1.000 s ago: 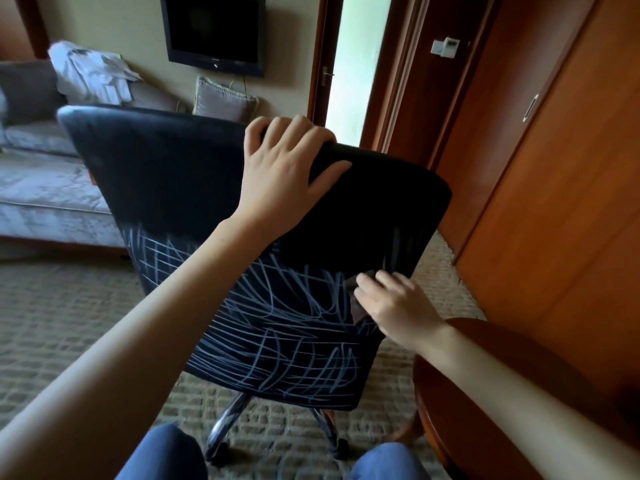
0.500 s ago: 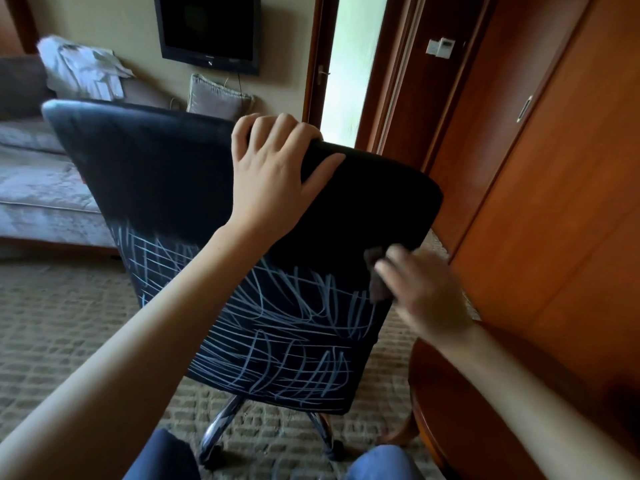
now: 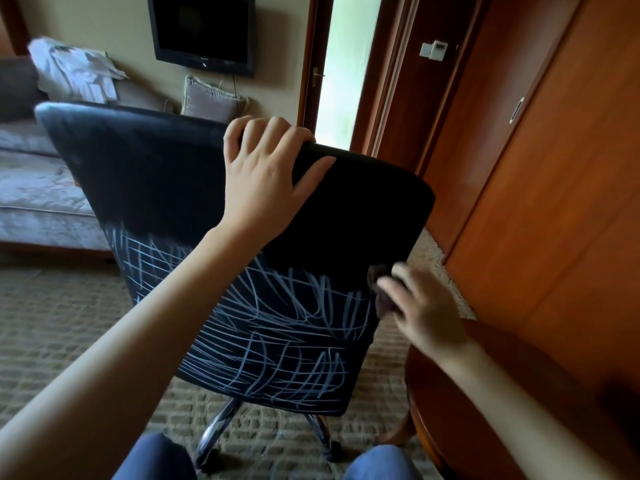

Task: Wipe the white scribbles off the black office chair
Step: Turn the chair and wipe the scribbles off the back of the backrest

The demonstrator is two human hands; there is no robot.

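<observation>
The black office chair [image 3: 363, 209] stands with its backrest facing me. White scribbles [image 3: 277, 334] cover the lower half of the backrest, while the upper half is plain black. My left hand [image 3: 266, 178] grips the top edge of the backrest, fingers curled over it. My right hand [image 3: 422, 306], blurred by motion, holds a small dark cloth [image 3: 379, 289] against the right edge of the backrest, at the upper border of the scribbles.
A round wooden table [image 3: 485, 410] sits close at my lower right, under my right forearm. Wooden wardrobe doors [image 3: 554, 202] fill the right side. A grey sofa [image 3: 31, 188] stands at the left behind the chair. My knees [image 3: 156, 459] are near the chair base [image 3: 221, 427].
My right hand with the cloth has swept from the middle right of the backrest to its right edge. My left hand has kept its hold on the top edge.
</observation>
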